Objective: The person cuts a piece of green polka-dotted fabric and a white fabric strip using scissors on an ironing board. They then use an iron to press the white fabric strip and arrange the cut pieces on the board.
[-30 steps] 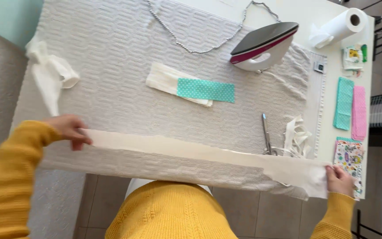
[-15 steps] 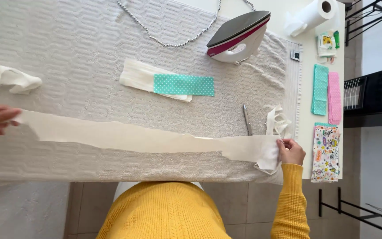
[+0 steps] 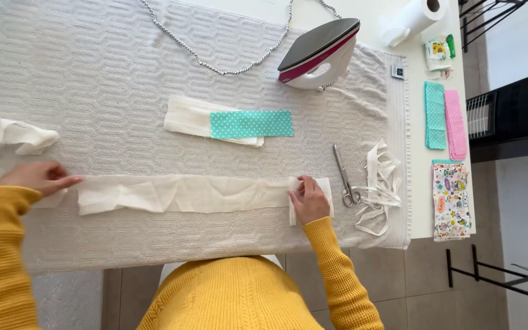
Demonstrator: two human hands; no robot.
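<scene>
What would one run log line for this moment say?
left hand: flat on left end of cream strip | right hand: pressing folded right end | scissors: beside right hand, untouched | iron: standing at rear of towel

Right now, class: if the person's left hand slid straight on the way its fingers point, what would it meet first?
The left hand points right along the table, so it would probably first meet the near end of the long cream fabric strip, just past its fingertips.

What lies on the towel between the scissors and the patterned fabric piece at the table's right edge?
In the head view, a loose tangle of white fabric strips lies between the scissors and the patterned fabric piece.
</scene>
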